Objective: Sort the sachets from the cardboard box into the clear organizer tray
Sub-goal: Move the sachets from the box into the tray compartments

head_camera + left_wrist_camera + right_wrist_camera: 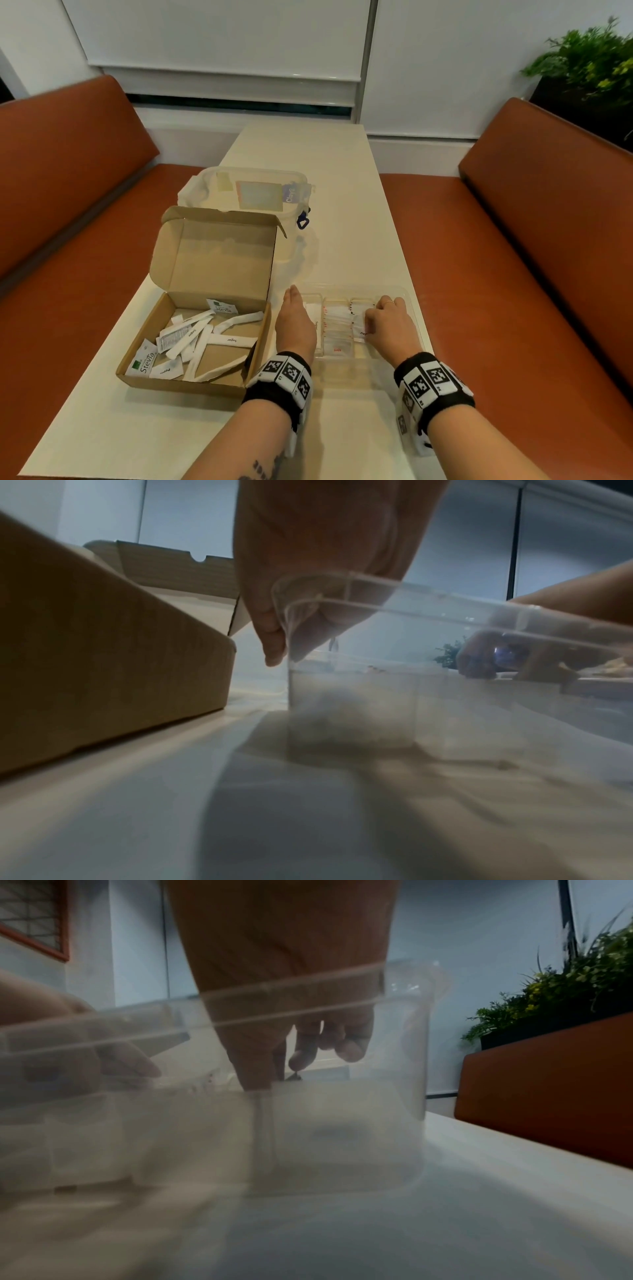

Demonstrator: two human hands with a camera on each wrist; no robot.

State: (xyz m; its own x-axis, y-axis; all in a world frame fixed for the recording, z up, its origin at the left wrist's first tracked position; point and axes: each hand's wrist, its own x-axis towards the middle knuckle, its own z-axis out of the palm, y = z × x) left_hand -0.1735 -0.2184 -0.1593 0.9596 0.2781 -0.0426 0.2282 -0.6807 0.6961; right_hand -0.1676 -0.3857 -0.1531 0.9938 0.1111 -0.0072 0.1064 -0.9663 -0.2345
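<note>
The flat left hand [297,322] rests on the clear plastic tray [407,298]; the right hand's [390,323] curled fingers pinch a paper sachet [359,329] beside the cardboard box [205,383].

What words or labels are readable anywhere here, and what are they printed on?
"Stevia": green-and-white sachet at the near left corner of the cardboard box.
"Stevia": second sachet at the box's far wall.
"Sugar": long white stick sachet in the box.
"Sugar": sachet in the clear organizer tray.
"Clay...": label on the lidded plastic tub; the rest is unreadable.
Red print on the tray's sachets and the wristband codes: too blurred to read.
</note>
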